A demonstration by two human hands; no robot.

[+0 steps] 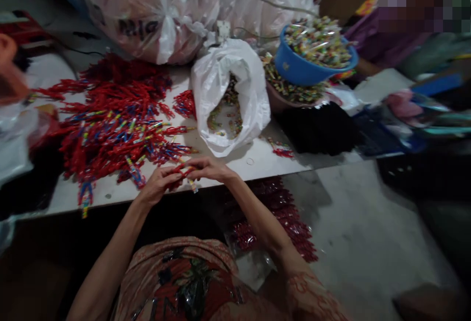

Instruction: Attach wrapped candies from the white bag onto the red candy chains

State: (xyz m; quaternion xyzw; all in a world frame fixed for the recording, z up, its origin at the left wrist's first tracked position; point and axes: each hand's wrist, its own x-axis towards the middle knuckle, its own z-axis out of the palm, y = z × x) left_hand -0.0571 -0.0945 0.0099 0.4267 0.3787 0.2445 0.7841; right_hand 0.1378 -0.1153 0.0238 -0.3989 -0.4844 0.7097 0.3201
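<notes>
Between my two hands, at the table's front edge, is a small red piece (182,169) with a yellow and pale striped end pointing down to the right. My left hand (162,182) pinches its left side with thumb and fingers. From the right, my right hand (207,169) grips the same piece, fingers closed. A big pile of red pieces with blue and yellow parts (110,129) lies just beyond and left of my hands. Behind my right hand stands an open white plastic bag (253,100) with small multicoloured pieces inside.
A blue basin (301,68) heaped with colourful pieces stands at the back right, beside a black bundle (320,127). Large filled plastic bags (184,12) line the back of the white table (235,164). Packs of dark red pieces (290,227) lie below the table at right.
</notes>
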